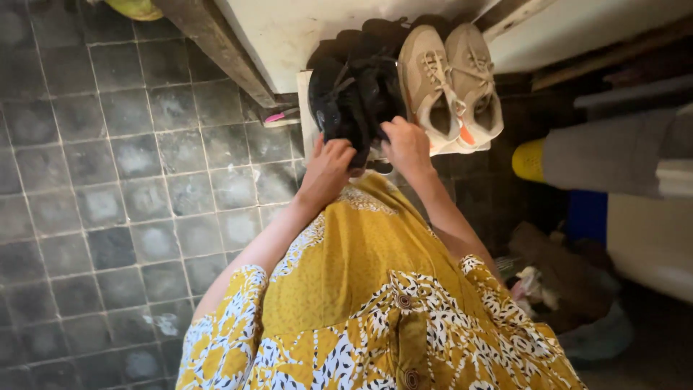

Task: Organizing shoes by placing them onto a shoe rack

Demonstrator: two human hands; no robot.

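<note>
A pair of black shoes sits on a white shelf, heels toward me. My left hand grips the heel of the left black shoe. My right hand holds the heel of the right black shoe. Beside them on the right stands a pair of beige lace-up sneakers with orange heel accents. My yellow patterned dress fills the lower middle of the view.
Grey tiled floor spreads to the left. A pink and white object lies by the shelf's left side. A yellow cylinder, a blue container and a heap of cloth crowd the right side.
</note>
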